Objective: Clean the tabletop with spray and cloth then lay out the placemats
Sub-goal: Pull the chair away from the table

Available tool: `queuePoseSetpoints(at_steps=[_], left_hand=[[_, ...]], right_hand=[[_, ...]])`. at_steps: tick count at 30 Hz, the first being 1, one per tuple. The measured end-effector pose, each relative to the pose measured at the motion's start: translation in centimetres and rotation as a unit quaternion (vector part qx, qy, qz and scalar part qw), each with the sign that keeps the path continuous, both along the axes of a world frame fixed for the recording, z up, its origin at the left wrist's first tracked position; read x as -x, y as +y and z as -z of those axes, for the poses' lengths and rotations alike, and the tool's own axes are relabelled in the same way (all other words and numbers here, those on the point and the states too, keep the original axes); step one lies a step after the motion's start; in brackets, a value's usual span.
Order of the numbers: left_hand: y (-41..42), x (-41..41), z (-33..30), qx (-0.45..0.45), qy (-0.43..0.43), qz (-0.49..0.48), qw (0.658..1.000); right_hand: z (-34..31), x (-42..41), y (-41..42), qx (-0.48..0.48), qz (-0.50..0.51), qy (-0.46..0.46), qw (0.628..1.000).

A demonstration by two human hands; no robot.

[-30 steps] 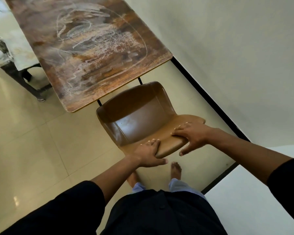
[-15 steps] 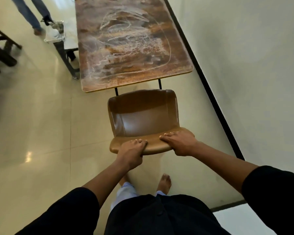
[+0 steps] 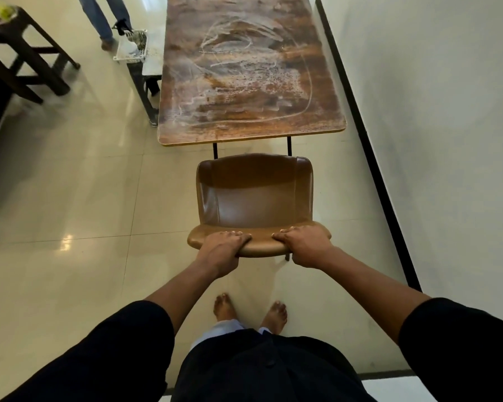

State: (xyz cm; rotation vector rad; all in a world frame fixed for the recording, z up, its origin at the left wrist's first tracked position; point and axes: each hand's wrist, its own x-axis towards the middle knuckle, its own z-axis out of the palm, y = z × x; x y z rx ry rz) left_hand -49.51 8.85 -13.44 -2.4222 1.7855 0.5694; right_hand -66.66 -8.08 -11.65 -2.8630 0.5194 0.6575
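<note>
A brown wooden tabletop stretches away from me, covered in whitish smears and streaks. In front of its near edge stands a brown leather chair, its seat facing the table. My left hand grips the top of the chair's backrest on the left side, and my right hand grips it on the right. A white basket holding a spray bottle sits on a bench left of the table. No cloth or placemat is visible.
A white wall with a black skirting runs along the table's right side. A dark wooden stool stands at the far left. Another person's legs are at the top left. My bare feet are on pale floor tiles.
The view has swung so that table and chair now line up straight ahead. Both hands have shifted from lying over the backrest to gripping its two ends.
</note>
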Motion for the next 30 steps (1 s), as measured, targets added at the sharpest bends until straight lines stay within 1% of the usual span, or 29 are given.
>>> queuePoseSetpoints(at_steps=[8,13,15,17,18,20,22,25,27,30], left_hand=[[-0.3,1.5,0.4,0.009,0.001,0.008,1.0],[-0.5,1.2,0.1,-0.023,0.021,0.012,0.999],[-1.2,1.0,-0.7,-0.063,0.055,0.007,0.996],[-2.1,0.5,-1.7,-0.104,0.119,0.006,0.987],[-2.6,0.3,-2.4,-0.115,0.155,0.003,0.981],[-3.3,-0.1,-3.8,-0.106,0.222,-0.01,0.969],[-3.8,-0.4,-5.2,-0.064,0.282,-0.04,0.956],[-4.9,-0.5,-7.3,0.022,0.311,-0.064,0.948],[-5.8,-0.7,-8.3,0.075,0.328,-0.074,0.939],[-7.5,-0.7,-9.0,0.156,0.345,-0.09,0.921]], right_hand=[[0.3,1.4,-0.7,0.002,-0.003,0.007,1.0],[0.2,1.5,-1.1,-0.01,-0.005,-0.004,1.0],[-0.1,1.4,-1.1,-0.042,0.01,-0.004,0.999],[-0.5,1.2,-1.2,-0.078,0.029,0.006,0.997],[-0.8,1.0,-1.3,-0.095,0.035,0.017,0.995],[-1.6,0.7,-1.5,-0.135,0.056,0.021,0.989],[-2.6,0.5,-1.8,-0.186,0.108,-0.014,0.977],[-4.5,0.8,-1.6,-0.262,0.224,-0.105,0.933],[-5.8,1.3,-1.5,-0.262,0.27,-0.173,0.91],[-7.6,2.3,-1.7,-0.229,0.313,-0.294,0.874]])
